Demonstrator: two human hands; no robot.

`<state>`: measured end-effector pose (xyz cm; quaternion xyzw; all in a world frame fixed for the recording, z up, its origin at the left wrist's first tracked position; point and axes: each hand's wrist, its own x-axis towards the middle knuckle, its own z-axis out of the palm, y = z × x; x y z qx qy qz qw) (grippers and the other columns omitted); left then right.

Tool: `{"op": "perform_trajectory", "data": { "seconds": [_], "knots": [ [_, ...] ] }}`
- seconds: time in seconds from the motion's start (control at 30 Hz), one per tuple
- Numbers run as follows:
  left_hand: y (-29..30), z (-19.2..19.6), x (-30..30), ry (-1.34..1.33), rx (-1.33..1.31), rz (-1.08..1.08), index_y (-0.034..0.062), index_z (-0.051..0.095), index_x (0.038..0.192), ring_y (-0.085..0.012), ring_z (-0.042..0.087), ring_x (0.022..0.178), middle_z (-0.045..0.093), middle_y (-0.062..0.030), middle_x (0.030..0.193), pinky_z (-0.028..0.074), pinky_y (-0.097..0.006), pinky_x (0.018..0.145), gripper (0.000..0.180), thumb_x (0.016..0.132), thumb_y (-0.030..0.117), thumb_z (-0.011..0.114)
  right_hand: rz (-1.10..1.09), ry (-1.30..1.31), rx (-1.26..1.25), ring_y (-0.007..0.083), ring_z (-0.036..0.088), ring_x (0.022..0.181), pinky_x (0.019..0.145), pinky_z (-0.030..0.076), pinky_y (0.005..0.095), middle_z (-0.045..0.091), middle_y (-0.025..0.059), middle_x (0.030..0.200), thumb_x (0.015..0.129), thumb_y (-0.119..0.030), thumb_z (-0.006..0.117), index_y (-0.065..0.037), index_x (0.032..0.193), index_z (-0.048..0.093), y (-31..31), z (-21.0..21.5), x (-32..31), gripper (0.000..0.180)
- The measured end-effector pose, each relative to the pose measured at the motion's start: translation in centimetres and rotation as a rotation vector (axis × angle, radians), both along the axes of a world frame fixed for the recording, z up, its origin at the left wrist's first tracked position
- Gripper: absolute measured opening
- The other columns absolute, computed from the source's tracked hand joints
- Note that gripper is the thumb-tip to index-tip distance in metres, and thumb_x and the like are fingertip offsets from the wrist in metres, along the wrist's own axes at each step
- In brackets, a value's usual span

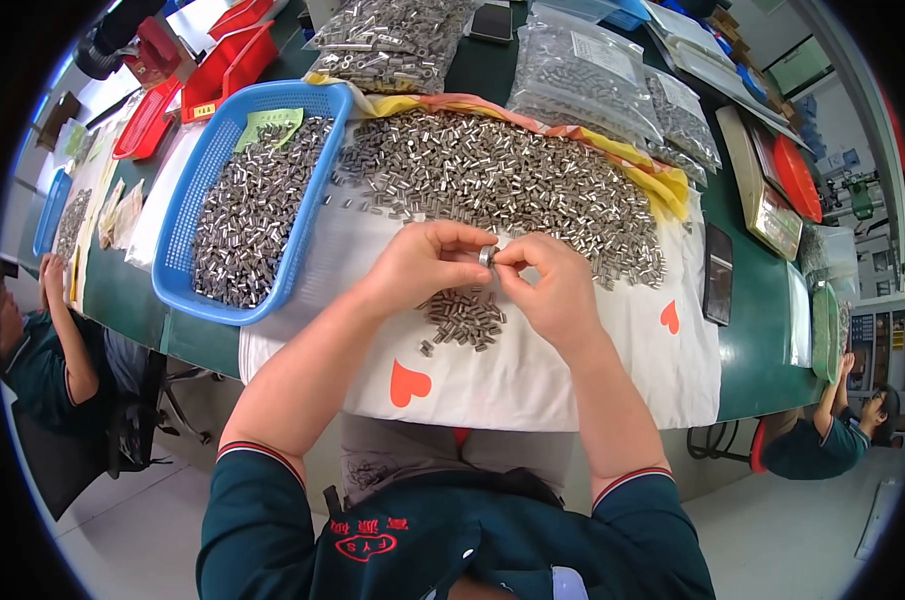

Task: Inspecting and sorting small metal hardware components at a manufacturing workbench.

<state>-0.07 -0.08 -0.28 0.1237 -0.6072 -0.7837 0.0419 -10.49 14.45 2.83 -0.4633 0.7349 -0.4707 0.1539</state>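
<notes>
Both hands, left (428, 268) and right (553, 290), pinch one small silver metal sleeve (487, 256); blue plastic basket (188, 215) part-filled, large loose heap (503, 180) remains.

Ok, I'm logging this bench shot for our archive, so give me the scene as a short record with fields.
left hand: pinches a small metal sleeve together with the right hand
below the hands: small heap of metal sleeves
large pile: same parts, on a white cloth with red hearts
blue basket: left of the hands, holds more parts
bags of parts: far side of the table
</notes>
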Motion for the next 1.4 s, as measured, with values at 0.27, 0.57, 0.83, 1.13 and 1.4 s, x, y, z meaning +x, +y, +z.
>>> {"op": "perform_trajectory", "data": {
  "seconds": [0.27, 0.57, 0.83, 1.13, 1.4],
  "knots": [
    [0.1, 0.4, 0.1, -0.022, -0.072, -0.016, -0.0027, 0.057, 0.105, -0.0072, 0.057, 0.075, 0.061, -0.0038, 0.084, 0.049, -0.02, 0.067, 0.035, 0.072, -0.001, 0.067, 0.063, -0.154, 0.107, 0.0122, 0.056, 0.067, 0.063, 0.045, 0.0251, 0.06, 0.0034, 0.071, 0.07, -0.005, 0.063, -0.002, 0.078, 0.06, 0.6, 0.5, -1.1, 0.008],
    [0.2, 1.1, 0.5, -0.048, -0.252, -0.163, 0.002, 0.06, 0.102, -0.0071, 0.056, 0.077, 0.062, -0.0024, 0.087, 0.048, -0.022, 0.071, 0.034, 0.069, 0.005, 0.071, -0.149, 0.141, 0.211, 0.0146, 0.055, 0.064, 0.06, 0.044, 0.0259, 0.059, 0.0053, 0.075, 0.071, -0.008, 0.062, -0.003, 0.08, 0.062, 1.6, 0.6, -3.7, 0.01],
    [0.0, 0.6, 0.2, -0.023, -0.24, -0.146, 0.0009, 0.058, 0.103, -0.0051, 0.054, 0.077, 0.06, -0.0006, 0.086, 0.047, -0.02, 0.069, 0.033, 0.071, -0.002, 0.067, -0.071, 0.545, 0.406, 0.0257, 0.056, 0.072, 0.066, 0.044, 0.0361, 0.057, 0.0086, 0.07, 0.069, -0.01, 0.061, -0.005, 0.074, 0.061, 1.3, -0.9, -3.3, 0.008],
    [-0.2, 0.5, 0.2, -0.006, -0.021, 0.016, -0.0017, 0.055, 0.106, -0.0074, 0.058, 0.078, 0.061, -0.004, 0.086, 0.048, -0.021, 0.069, 0.034, 0.074, 0.003, 0.065, 0.024, -0.188, 0.055, 0.0064, 0.051, 0.07, 0.065, 0.042, 0.0205, 0.06, 0.0004, 0.078, 0.075, -0.002, 0.06, -0.002, 0.08, 0.06, 0.1, 0.2, -0.6, 0.005],
    [-0.1, 0.0, 0.1, 0.014, -0.036, -0.003, -0.0021, 0.055, 0.106, -0.0082, 0.059, 0.076, 0.062, -0.0047, 0.084, 0.049, -0.021, 0.068, 0.035, 0.073, 0.003, 0.066, -0.008, -0.052, 0.038, 0.0104, 0.056, 0.067, 0.062, 0.044, 0.0231, 0.06, 0.0027, 0.074, 0.072, -0.001, 0.06, -0.001, 0.079, 0.06, 0.0, 0.0, -0.2, 0.007]
  ]
}}
